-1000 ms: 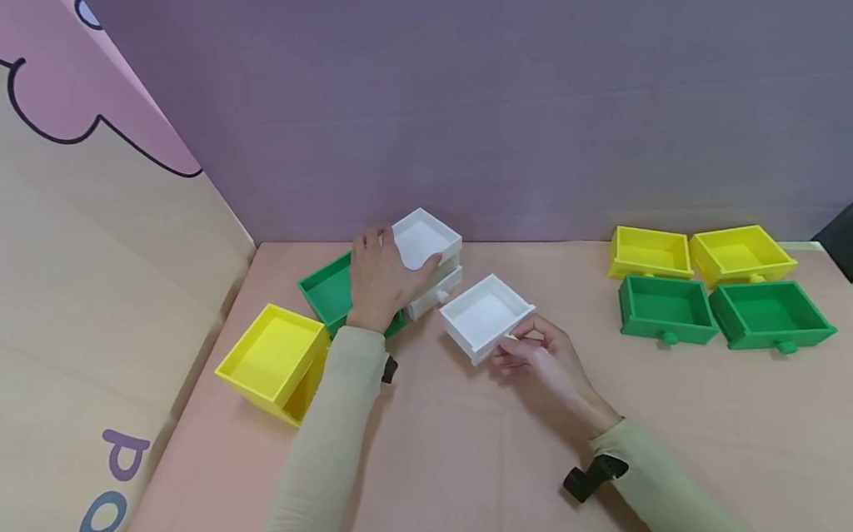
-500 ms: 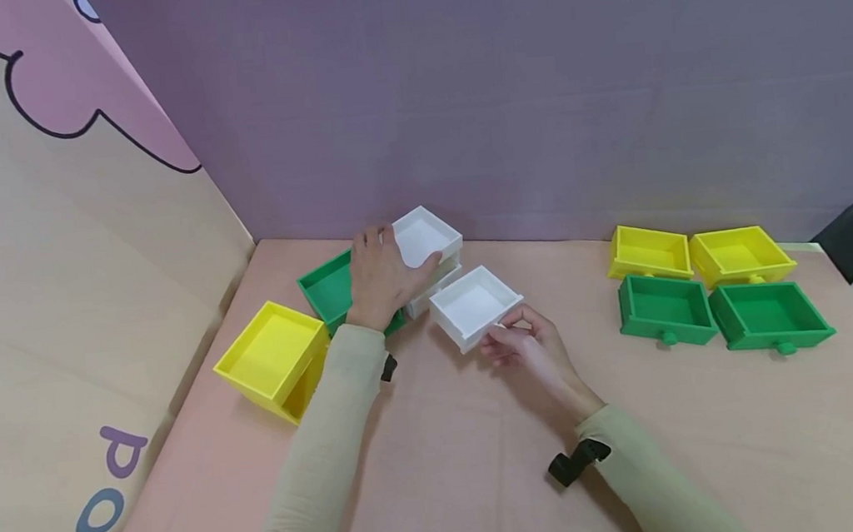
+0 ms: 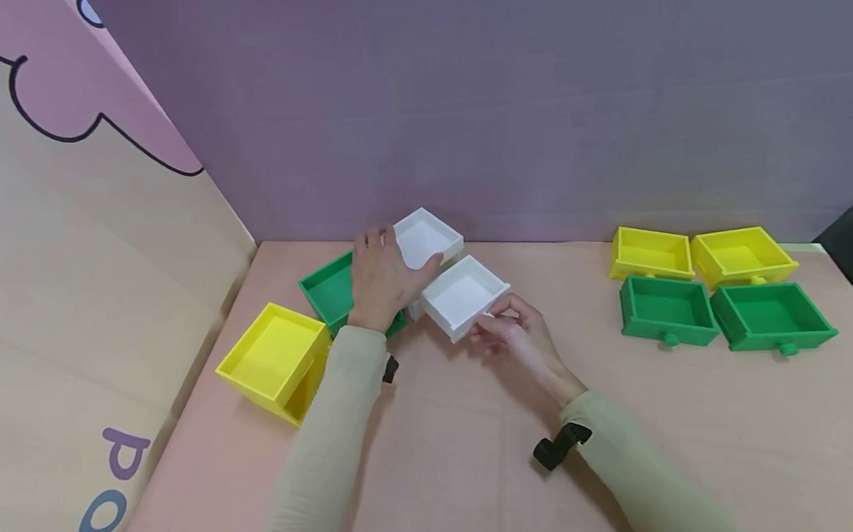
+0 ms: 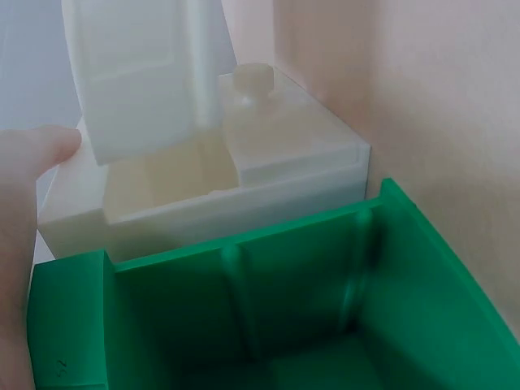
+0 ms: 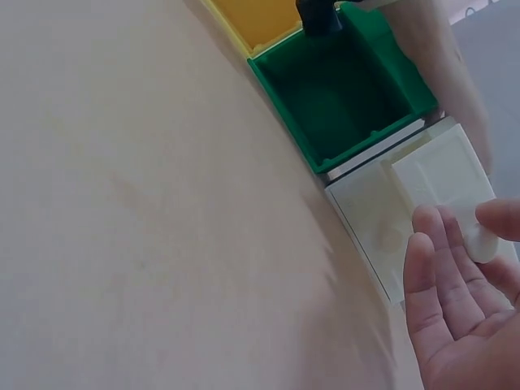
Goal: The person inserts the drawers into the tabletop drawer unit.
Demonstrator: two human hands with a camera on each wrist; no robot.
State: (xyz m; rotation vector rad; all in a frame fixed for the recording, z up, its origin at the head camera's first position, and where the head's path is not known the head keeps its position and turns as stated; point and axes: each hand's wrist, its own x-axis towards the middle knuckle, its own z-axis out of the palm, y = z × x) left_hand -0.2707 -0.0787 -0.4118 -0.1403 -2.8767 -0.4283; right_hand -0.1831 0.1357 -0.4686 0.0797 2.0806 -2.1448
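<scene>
With thumb and fingers, the left hand (image 3: 384, 282) grips the white cabinet (image 3: 426, 237) at its left and front edges, over the green cabinet (image 3: 329, 290). The right hand (image 3: 519, 342) pinches a white drawer (image 3: 465, 295) by its knob (image 5: 481, 244), holding it tilted at the cabinet's front. In the left wrist view the raised drawer (image 4: 138, 73) stands before the white cabinet's opening, above another white drawer with a round knob (image 4: 253, 79). Whether the raised drawer touches the cabinet cannot be told.
A yellow cabinet (image 3: 271, 353) stands left of the green one, beside the left forearm. Farther right on the pink table (image 3: 442, 465) are two yellow drawers (image 3: 651, 252) and two green drawers (image 3: 668, 310). A purple wall (image 3: 504, 101) rises behind.
The right hand has moved left and slightly away from the person, bringing the white drawer up to the white cabinet's front. The left hand has kept its grip in place.
</scene>
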